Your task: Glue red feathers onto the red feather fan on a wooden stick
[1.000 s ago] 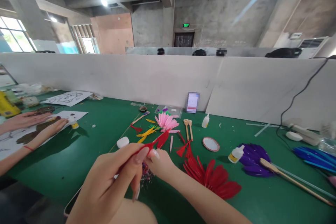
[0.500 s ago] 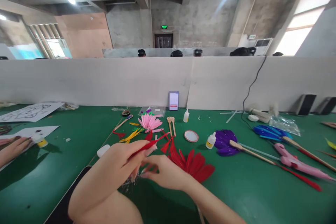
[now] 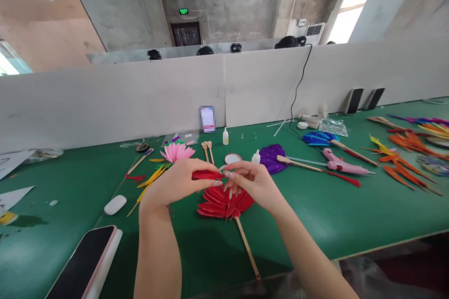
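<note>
Red-feathered, a fan [image 3: 224,203] is laid on the bench [image 3: 315,215], handle [image 3: 248,247] nearest, probably for easy reach. Over the fan, a red feather [image 3: 203,175] is pinched by the left hand [image 3: 184,176], likely to keep it steady; its end is met by the fingertips of the right hand [image 3: 249,180], but whether they grip cannot be told. Beyond the fan, a bottle [image 3: 225,137] is stood upright, presumably against leaking.

Red feather [image 3: 207,175]; red feather fan [image 3: 218,205], tan handle [image 3: 247,248]; purple fan [image 3: 269,159]; pink glue gun [image 3: 341,164]; green tabletop [image 3: 326,215].
</note>
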Motion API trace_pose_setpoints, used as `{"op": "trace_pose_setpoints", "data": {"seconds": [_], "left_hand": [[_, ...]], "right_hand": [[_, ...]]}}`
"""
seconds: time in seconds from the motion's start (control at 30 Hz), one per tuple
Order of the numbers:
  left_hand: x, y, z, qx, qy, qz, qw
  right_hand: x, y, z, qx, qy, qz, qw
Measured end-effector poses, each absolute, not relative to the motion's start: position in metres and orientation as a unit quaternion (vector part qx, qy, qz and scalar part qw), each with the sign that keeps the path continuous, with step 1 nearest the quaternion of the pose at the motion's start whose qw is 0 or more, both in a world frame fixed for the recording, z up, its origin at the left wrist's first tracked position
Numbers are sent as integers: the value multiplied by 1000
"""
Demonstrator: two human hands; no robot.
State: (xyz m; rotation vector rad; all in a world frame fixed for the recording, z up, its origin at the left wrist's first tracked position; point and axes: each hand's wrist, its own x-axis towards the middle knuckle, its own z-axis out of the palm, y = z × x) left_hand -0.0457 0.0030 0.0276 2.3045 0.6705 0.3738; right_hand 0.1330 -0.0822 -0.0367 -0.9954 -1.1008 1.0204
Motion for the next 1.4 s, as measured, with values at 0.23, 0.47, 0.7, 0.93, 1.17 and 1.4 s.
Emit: {"op": "trace_pose_setpoints", "data": {"seconds": [0.23,0.47,0.7,0.93,1.17,1.4], "left_hand": [[-13,7,21,805,269,299,435],[8,14,8,714,274,408,498],[-19,49,0,703,333,398,487],[-11,43,-3,837,259,133,464],[-4,44,-13,869,302,-18,392],[-23,92,-40,811,478,124,315]], "right_hand": [[142,-103,-51,-476,-415,350,692],[144,-118,-75,-538,-397,276,691],[162,-157,-129,-647,-368,217,631],[166,-175,-138,-668,-415,247,567],[161,-160,-122,-679,-466,219,524],[222,-102,-145,-725,-436,79,528]]}}
